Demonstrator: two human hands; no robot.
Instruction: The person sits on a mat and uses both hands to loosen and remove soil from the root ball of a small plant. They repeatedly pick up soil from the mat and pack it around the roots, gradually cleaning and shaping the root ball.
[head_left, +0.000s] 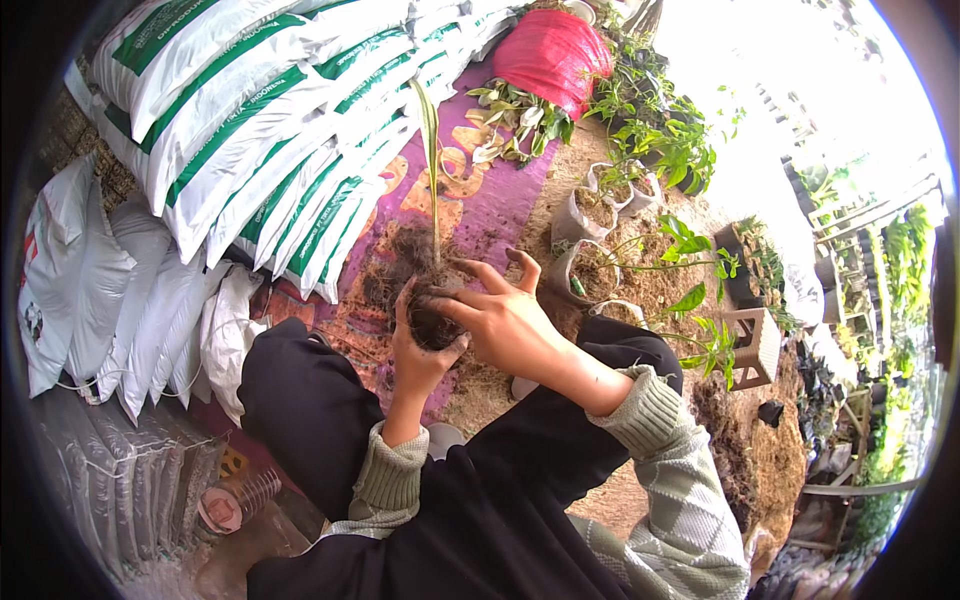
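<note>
A plant with one long, narrow yellow-green leaf (430, 161) stands upright from a dark root ball of soil and fine roots (435, 330). My left hand (418, 360) cups this ball from below, thumb on the near side and fingers on the far left. Over its upper right side lies my right hand (499, 319), with some fingertips against the soil and other fingers raised and spread. Whether the right hand grips any roots is hidden. Beyond the ball, loose dark soil and roots (409, 247) lie on a purple patterned mat (495, 232).
White-and-green filled sacks (247, 127) are stacked at upper left. A red sack (555, 60) lies at the top beside leafy cuttings (525, 120). On the right are white grow bags (581, 217), a beige plastic crate (754, 349) and spilled brown fibre (776, 442). A clear plastic container (244, 499) lies lower left.
</note>
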